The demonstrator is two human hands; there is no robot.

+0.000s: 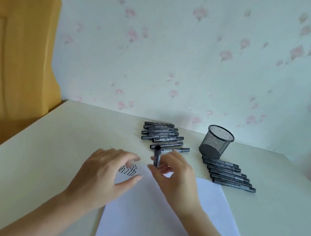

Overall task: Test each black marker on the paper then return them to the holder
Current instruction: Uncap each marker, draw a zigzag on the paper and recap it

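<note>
My right hand (175, 175) grips a black marker (156, 156), held nearly upright over the far edge of the white paper (159, 224). My left hand (106, 172) rests on the paper's left corner with fingers spread, holding nothing. Several black zigzag marks (128, 169) show on the paper between my left thumb and fingers. One group of several black markers (161, 134) lies behind my hands. A second row of several markers (228, 173) lies to the right, in front of the black mesh holder (217, 141), which looks empty.
The cream table (52, 145) meets a floral-papered wall at the back. A yellow wooden panel (17, 55) stands beyond the table's left edge.
</note>
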